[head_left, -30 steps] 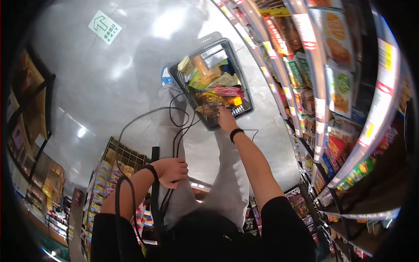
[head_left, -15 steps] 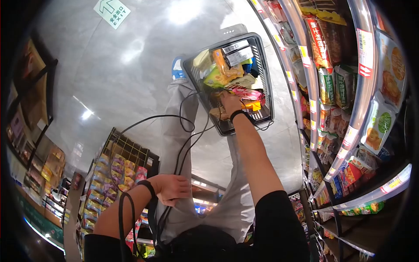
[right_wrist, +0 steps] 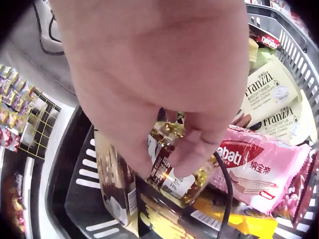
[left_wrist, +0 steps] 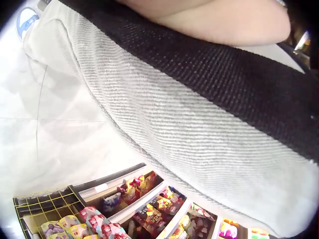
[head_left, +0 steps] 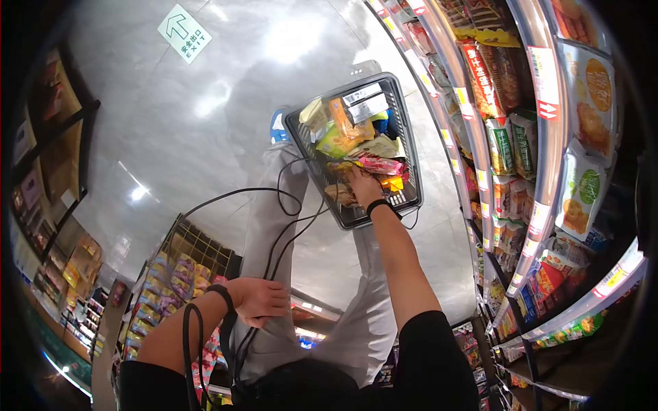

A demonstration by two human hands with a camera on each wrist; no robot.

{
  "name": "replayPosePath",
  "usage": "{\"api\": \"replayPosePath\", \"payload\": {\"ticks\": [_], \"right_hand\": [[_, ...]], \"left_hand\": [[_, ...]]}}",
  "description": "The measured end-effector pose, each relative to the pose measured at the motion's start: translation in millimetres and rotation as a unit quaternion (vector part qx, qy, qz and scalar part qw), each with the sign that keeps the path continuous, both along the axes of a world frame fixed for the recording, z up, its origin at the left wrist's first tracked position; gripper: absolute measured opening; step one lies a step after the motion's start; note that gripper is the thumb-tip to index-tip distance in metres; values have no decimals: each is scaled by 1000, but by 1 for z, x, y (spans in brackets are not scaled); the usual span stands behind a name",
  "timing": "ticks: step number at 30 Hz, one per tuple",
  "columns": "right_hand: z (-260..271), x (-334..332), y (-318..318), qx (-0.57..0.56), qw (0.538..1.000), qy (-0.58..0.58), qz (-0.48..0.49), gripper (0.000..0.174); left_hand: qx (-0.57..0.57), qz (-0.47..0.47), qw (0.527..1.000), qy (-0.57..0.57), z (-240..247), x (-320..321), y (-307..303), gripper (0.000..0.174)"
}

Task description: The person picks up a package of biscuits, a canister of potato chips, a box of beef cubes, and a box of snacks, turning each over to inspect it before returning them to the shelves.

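A dark shopping basket (head_left: pixel 410 147) full of packaged snacks stands on the floor between the feet and the shelf. Inside it, the right hand (head_left: pixel 363 185) reaches down near the front left. Seen from the right wrist, that hand (right_wrist: pixel 159 74) pinches a shiny gold and brown packet (right_wrist: pixel 172 181) between thumb and fingers. Beside it lie a pink wafer pack (right_wrist: pixel 254 172), cream Franzzi packs (right_wrist: pixel 271 92) and a brown and white pack (right_wrist: pixel 115 184). The left hand (head_left: pixel 262 301) rests by the left thigh, holding nothing visible, its fingers loosely curled.
Shelves of packaged food (head_left: pixel 504 147) rise along the right. A wire rack of snack bags (head_left: pixel 171 281) stands at the lower left. Black cables (head_left: pixel 236 190) loop across the left leg and into the basket. A green exit sign (head_left: pixel 185 33) lies on the grey floor.
The right hand has moved deeper into the basket from its near edge, and its fingers are now among the packets. The left hand has stayed by the thigh. The head view has shifted.
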State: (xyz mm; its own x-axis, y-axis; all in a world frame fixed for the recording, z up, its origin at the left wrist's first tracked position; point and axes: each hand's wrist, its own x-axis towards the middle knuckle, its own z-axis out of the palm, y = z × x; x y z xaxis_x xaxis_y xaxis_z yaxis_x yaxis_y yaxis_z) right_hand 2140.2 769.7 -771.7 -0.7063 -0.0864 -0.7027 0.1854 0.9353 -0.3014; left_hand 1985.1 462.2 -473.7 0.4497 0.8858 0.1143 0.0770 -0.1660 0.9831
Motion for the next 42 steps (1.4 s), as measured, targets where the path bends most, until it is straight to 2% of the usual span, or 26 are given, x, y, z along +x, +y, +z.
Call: {"api": "replayPosePath", "payload": {"ticks": [3, 4, 7, 8, 12, 13, 15, 17, 19, 20, 23, 27, 28, 30, 31, 33, 34, 35, 36, 39, 40, 42], "right_hand": [[-8, -10, -12, 31, 999, 0, 20, 47], [-4, -11, -15, 22, 998, -51, 6, 49], [-9, -18, -26, 69, 996, -35, -32, 42], [-13, -20, -26, 87, 995, -44, -14, 36], [-24, -19, -19, 56, 995, -55, -60, 29], [-25, -11, -17, 61, 997, -9, -54, 29], [2, -8, -9, 71, 993, 85, -37, 29], [32, -2, -1, 49, 993, 88, -54, 45], [70, -2, 15, 35, 992, 99, -69, 62], [107, -12, 21, 19, 990, 16, -140, 75], [205, -11, 42, -26, 973, -6, -231, 71], [344, 10, 49, -38, 942, 56, -330, 64], [374, 15, 53, -51, 928, 79, -361, 62], [436, 25, 59, -38, 919, 170, -353, 61], [467, 26, 63, -46, 905, 166, -389, 62], [541, 26, 58, -66, 868, 155, -467, 65], [568, 29, 59, -91, 849, 185, -486, 68], [602, 27, 57, -87, 841, 222, -485, 58], [627, 29, 58, -158, 799, 223, -535, 51], [671, 44, 63, -341, 648, 274, -623, 28], [691, 50, 68, -342, 647, 231, -641, 20], [733, 55, 71, -406, 602, 242, -644, 19]], "left_hand": [[6, -17, 1000, 9, -1, -4, -5, 43], [7, -28, 1000, 10, 1, -4, -5, 43], [7, -17, 1000, 1, 1, -8, -5, 44], [7, -20, 1000, 2, 1, -9, -5, 44], [8, -15, 1000, 3, 2, -9, -6, 42], [10, -9, 1000, 0, 2, -8, -7, 42], [-4, -56, 998, 25, 4, -11, -6, 46], [-8, -79, 996, 40, 7, -14, -4, 49], [1, -78, 995, 55, 9, -16, 0, 50], [11, -29, 999, 33, 9, -14, -1, 48], [-2, -45, 996, 77, 22, -19, 10, 45], [-16, -6, 982, 186, 63, -23, 35, 31], [-32, -4, 972, 234, 75, -26, 41, 28], [-69, 9, 943, 326, 97, -21, 52, 24], [-111, -13, 921, 373, 99, -13, 59, 26], [-196, -61, 863, 462, 118, -13, 77, 30], [-219, -32, 858, 463, 135, -19, 85, 34], [-240, -3, 853, 463, 162, -29, 99, 37], [-259, 24, 847, 464, 192, -41, 113, 41], [-275, 193, 888, 315, 276, -60, 146, 56], [-259, 223, 901, 267, 297, -62, 154, 64], [-196, 275, 917, 210, 346, -72, 179, 77]]}}
